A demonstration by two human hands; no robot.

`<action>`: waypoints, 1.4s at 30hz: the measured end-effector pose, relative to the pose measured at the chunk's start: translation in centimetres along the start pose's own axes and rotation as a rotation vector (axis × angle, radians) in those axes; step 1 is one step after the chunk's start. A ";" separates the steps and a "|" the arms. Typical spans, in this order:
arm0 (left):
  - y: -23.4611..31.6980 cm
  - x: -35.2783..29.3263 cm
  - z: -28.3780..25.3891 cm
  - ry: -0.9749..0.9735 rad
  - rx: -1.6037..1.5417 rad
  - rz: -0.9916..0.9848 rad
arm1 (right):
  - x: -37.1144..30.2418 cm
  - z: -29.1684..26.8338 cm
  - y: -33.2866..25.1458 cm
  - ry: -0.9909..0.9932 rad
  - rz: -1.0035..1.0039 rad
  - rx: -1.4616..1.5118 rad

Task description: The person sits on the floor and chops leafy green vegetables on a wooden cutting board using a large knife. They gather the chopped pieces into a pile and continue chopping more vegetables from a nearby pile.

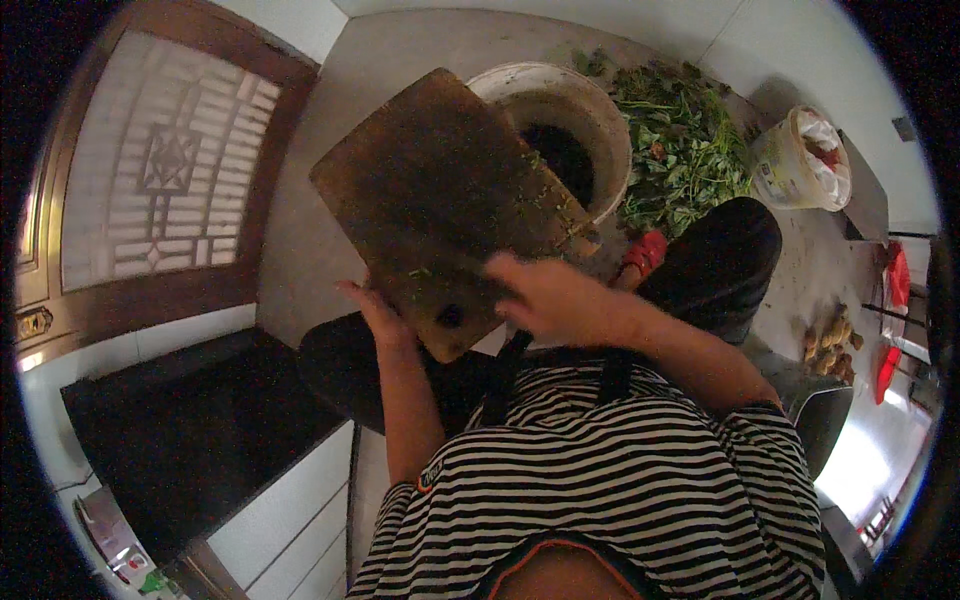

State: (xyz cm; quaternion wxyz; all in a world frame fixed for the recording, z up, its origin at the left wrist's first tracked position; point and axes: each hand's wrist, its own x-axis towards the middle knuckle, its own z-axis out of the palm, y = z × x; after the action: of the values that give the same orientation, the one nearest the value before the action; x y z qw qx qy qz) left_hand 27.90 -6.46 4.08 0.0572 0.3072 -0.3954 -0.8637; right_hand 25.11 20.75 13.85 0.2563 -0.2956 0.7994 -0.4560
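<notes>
A worn wooden chopping board [430, 180] tilts in front of me, its far right side over the rim of a large pale bucket [618, 130]. Green scraps cling to the board, and a dark round hole shows near its lower corner. My left hand [385, 318] grips the board's near left edge, part of it hidden behind the wood. Over the near right part of the board is my right hand [550, 295], smeared by motion with its fingers curled. What it holds, if anything, I cannot make out. Dark matter [562, 160] lies inside the bucket.
Leafy green stalks [680, 145] are heaped on the floor right of the bucket. Beyond them stands a smaller tub [785, 165] with a white bag. Knobbly brown pieces [833, 345] lie farther right. A dark countertop [200, 430] and a brown-framed door [285, 130] are on the left.
</notes>
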 end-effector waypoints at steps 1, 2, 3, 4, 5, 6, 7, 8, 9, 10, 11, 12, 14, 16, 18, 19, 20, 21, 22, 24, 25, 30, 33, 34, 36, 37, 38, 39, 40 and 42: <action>0.0 0.0 -0.3 -0.050 -0.018 0.052 | -0.8 0.7 -0.3 -0.102 -0.022 0.038; -0.2 0.2 -0.5 -0.098 -0.036 0.103 | -1.2 0.9 -0.3 -0.204 -0.044 0.076; -0.2 -0.2 -0.2 -0.079 -0.005 0.062 | -1.5 0.8 0.4 -0.190 -0.028 0.099; 0.3 -0.6 0.5 -0.067 0.024 0.021 | -1.8 0.5 1.6 -0.172 -0.010 0.117; 0.5 -0.9 1.1 -0.054 0.053 -0.020 | -2.3 0.0 2.7 -0.153 0.007 0.134; 0.6 -1.1 1.7 -0.015 0.043 -0.035 | -2.8 -0.8 3.9 -0.010 -0.031 0.049; 0.4 -1.4 2.3 0.027 0.032 -0.043 | -3.2 -1.9 4.7 0.130 -0.076 -0.039; 0.3 -1.5 2.6 0.067 0.020 -0.051 | -3.6 -3.4 5.0 0.127 0.074 0.051; 0.2 -1.4 2.6 0.058 0.089 -0.032 | -3.7 -4.8 5.4 0.168 0.146 0.066; 0.0 -1.2 2.5 0.047 0.156 -0.009 | -3.7 -6.1 5.7 0.207 0.212 0.085; -0.1 -1.2 2.5 0.036 0.224 0.015 | -3.4 -6.7 7.0 0.284 0.193 0.031; -0.1 -1.2 2.7 0.061 0.258 0.011 | -3.3 -7.0 7.2 0.363 0.176 -0.020; -0.1 -1.2 3.2 0.112 0.328 0.006 | -2.9 -6.5 6.6 0.425 0.227 -0.173; -0.3 -1.3 3.7 0.095 0.344 0.012 | -2.5 -4.4 6.7 0.474 0.146 -0.368; -0.5 -1.2 3.8 0.067 0.384 0.031 | -2.1 -2.1 5.2 0.399 0.101 -0.404; -0.5 -1.0 3.6 0.044 0.414 0.042 | -1.7 -1.2 5.6 0.360 -0.050 -0.446; -0.7 -0.9 3.5 0.020 0.444 0.054 | -1.5 -0.8 5.7 0.293 -0.058 -0.476; -0.9 -0.8 3.4 -0.002 0.445 0.064 | -1.1 -1.0 4.7 0.224 -0.067 -0.503; -1.2 -0.8 3.3 -0.022 0.443 0.075 | -1.1 -1.6 3.9 0.154 -0.077 -0.531; -1.7 -0.3 2.6 -0.075 0.498 0.119 | -1.6 -3.0 3.6 0.212 -0.060 -0.539; -2.0 0.5 2.1 -0.108 0.548 0.156 | -1.7 -3.9 3.8 0.248 -0.030 -0.553; -3.0 1.9 3.2 -0.112 0.662 0.204 | -2.7 -6.2 5.7 0.526 0.038 -0.771; -4.1 3.7 1.5 -0.177 0.981 0.370 | -1.8 -4.5 7.4 0.524 0.021 -0.813; -4.4 4.2 0.9 -0.160 1.149 0.424 | -1.4 -3.9 7.8 0.537 -0.003 -0.805; -5.0 5.4 0.8 -0.141 1.379 0.519 | -1.1 -3.2 8.4 0.565 -0.052 -0.794; -4.7 4.9 2.2 -0.136 1.444 0.554 | -1.5 -3.8 7.8 0.552 -0.040 -0.730; -4.5 4.5 4.0 -0.107 1.513 0.648 | -2.0 -5.0 7.3 0.603 -0.064 -0.704; -3.8 3.7 5.6 -0.054 1.585 0.744 | -2.7 -6.6 6.4 0.654 -0.101 -0.672; -3.7 3.0 7.5 0.018 1.648 0.895 | -3.6 -8.2 5.8 0.702 -0.130 -0.648; -3.6 1.6 11.5 0.015 1.689 1.100 | -6.0 -12.6 6.1 0.944 -0.185 -0.650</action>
State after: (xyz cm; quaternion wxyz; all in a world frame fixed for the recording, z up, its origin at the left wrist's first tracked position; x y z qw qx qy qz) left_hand 20.50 2.88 6.41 0.2141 0.0274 -0.9645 -0.1523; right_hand 19.20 34.75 15.05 -0.2727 -0.1923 0.8970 -0.2901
